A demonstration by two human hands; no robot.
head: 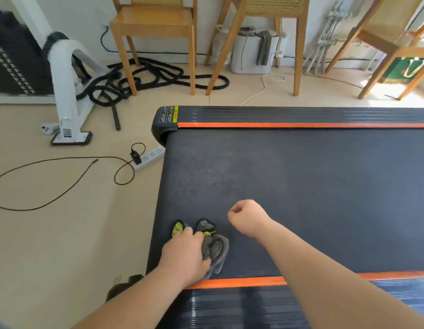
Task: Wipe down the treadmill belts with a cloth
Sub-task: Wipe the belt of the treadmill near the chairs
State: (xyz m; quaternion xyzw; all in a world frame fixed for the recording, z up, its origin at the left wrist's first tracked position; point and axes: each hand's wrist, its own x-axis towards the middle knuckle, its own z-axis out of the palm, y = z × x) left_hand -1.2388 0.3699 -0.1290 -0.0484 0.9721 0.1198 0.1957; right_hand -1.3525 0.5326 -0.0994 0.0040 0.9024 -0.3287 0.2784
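— Where is the cloth (pixel 214 248)?

— On the treadmill belt (pixel 301 176), just beyond the near orange stripe (pixel 234 282), close to the stripe's end at the belt's rounded corner. It is grey with lime-green trim and lies bunched up.

— Which way does it lie?

— Its long axis runs away from the stripe, across the belt's width. The tail almost touches the stripe and the green-edged end points toward the far side.

— And the left hand (pixel 185 252)?

— It sits on top of the cloth, fingers curled over the folds and gripping them, with the wrist crossing the stripe.

— The right hand (pixel 247 218)?

— It is curled into a loose fist with nothing in it, farther from the stripe than the cloth is. I cannot tell whether it rests on the belt or hovers above it.

— Anything else?

— Well beyond the stripe, past the belt's end, a white power strip (pixel 149 157) lies on the floor.
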